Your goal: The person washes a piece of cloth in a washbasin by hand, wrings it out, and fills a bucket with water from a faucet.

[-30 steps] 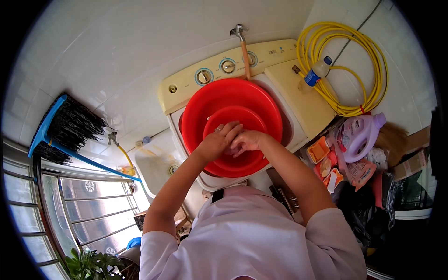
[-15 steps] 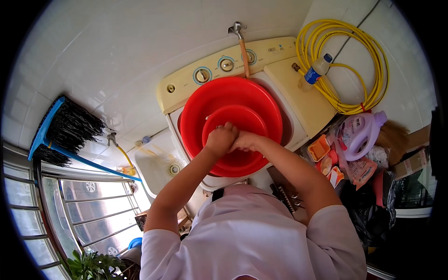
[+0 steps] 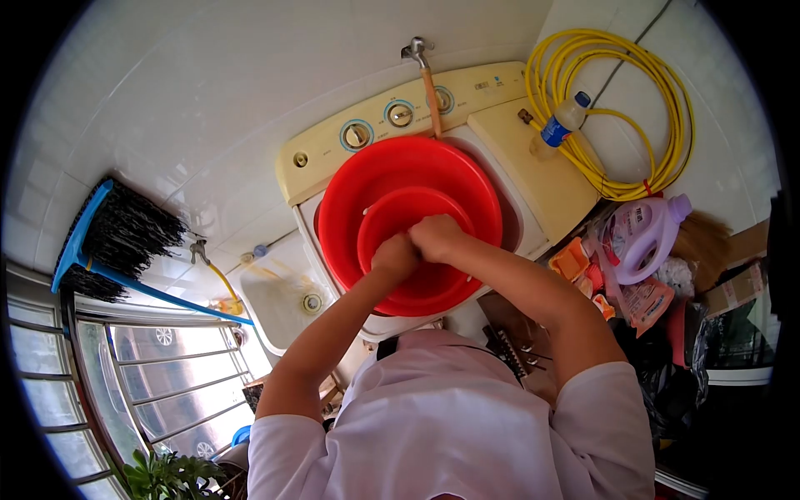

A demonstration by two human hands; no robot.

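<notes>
A small red basin (image 3: 385, 218) sits inside a large red basin (image 3: 350, 183), which stands on the cream washing machine (image 3: 533, 162). Over the small basin my left hand (image 3: 395, 255) and my right hand (image 3: 437, 237) are pressed together, knuckles up. Both look closed, with the fingers curled down and mostly hidden from view. Whatever they hold, if anything, cannot be made out. Behind the basins a tap (image 3: 417, 50) with a pale orange hose (image 3: 431, 100) hangs over the machine.
A bottle with a blue cap (image 3: 560, 127) stands on the machine's right lid, beside a coiled yellow hose (image 3: 685, 125). At right is a purple detergent jug (image 3: 646, 237) among bags. On the left are a white sink (image 3: 279, 312), a blue-handled broom (image 3: 158, 291) and a barred window.
My right hand has risen and curled over, and now lies slightly higher than my left. The fingers that showed earlier have turned down out of sight. The view has shifted slightly.
</notes>
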